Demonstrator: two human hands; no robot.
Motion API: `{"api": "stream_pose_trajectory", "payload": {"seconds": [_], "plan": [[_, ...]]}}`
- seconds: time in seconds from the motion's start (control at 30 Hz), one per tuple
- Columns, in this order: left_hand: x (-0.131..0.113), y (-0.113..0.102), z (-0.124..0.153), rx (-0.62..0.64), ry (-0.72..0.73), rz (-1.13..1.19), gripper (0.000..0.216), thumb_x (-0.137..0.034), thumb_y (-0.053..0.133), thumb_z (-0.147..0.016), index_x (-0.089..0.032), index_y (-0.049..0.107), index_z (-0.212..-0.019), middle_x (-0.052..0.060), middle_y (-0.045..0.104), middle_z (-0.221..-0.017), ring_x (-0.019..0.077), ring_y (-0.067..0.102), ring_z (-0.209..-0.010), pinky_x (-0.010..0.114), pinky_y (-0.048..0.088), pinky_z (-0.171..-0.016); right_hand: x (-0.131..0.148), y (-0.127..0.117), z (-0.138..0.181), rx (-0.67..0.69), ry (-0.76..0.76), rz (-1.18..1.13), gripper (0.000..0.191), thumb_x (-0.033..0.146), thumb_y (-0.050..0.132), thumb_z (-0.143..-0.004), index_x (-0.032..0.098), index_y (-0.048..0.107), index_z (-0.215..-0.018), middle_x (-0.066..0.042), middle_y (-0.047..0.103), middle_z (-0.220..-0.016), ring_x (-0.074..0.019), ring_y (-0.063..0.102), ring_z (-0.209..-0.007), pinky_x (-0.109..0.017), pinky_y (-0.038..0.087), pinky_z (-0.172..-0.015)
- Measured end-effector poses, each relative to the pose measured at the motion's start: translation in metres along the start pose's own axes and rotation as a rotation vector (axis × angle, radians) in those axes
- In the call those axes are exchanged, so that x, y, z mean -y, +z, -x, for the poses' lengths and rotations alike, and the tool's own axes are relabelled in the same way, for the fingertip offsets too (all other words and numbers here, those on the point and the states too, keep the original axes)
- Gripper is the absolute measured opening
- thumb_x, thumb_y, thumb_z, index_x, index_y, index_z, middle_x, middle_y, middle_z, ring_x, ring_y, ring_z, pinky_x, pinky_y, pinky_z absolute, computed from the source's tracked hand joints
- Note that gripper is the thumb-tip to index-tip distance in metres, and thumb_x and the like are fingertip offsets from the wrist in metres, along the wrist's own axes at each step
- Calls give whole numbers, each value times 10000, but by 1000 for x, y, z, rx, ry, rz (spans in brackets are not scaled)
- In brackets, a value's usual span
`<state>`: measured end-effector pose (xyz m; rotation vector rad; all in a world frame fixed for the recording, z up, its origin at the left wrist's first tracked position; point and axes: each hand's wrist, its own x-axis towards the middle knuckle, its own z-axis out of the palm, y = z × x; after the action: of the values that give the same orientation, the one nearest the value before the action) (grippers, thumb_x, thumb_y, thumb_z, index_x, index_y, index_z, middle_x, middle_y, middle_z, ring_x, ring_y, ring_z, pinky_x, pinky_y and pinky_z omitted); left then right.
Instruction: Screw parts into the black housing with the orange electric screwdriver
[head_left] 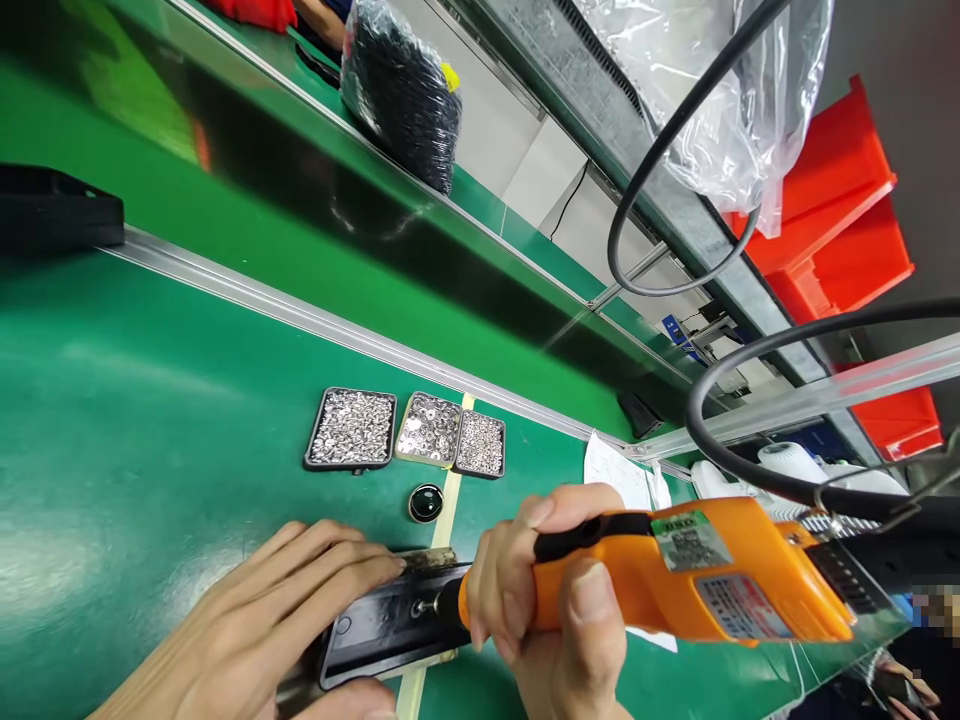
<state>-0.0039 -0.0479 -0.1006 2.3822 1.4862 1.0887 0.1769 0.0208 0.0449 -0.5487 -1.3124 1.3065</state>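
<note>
left hand (262,620): clasped on the case (375,630); slack fingers could let it twist.
case: black, over the bench (187,420), between the hands, bit (430,606) tip inside; a slanted bit might slip and scar it.
right hand (574,645): wrapped round the driver (660,585); overpressing could strip a thread.
cord (696,400): looped above; a snag might tug the driver.
</note>
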Motion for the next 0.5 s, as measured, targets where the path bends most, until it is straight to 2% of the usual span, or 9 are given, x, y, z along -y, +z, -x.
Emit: {"api": "stream_pose_trajectory", "payload": {"seconds": [0.1,0.2,0.3,0.5], "plan": [[-1,-3,-4,-19,16,-13,774,-749,721,-893,-277,557,-1485,30,780,-1358,321,738,-1250,490,487,-1176,0,-4,0,30,10,2,167,442,504,-1143,337,626,-1186,107,368,-624,-87,249,-393,-191,347,-400],[-4,-7,-9,-6,39,-38,748,-693,730,-921,-229,554,-1481,38,777,-1356,280,714,-1272,420,279,-1296,0,-9,1,94,7,50,164,456,501,-1141,342,595,-1208,107,379,-633,-91,289,-392,-196,379,-405],[-7,-8,-12,40,24,-16,712,-665,735,-934,-241,558,-1477,18,770,-1363,254,681,-1293,384,111,-1332,0,-9,4,99,-14,113,182,470,479,-1149,339,578,-1227,100,407,-665,-87,308,-388,-204,396,-401],[-13,-6,-9,31,-68,83,675,-660,741,-939,-317,546,-1486,-44,745,-1399,258,617,-1357,419,180,-1297,3,-4,13,117,41,165,183,512,541,-1139,349,579,-1213,90,385,-686,-93,342,-466,-201,354,-456]]}}
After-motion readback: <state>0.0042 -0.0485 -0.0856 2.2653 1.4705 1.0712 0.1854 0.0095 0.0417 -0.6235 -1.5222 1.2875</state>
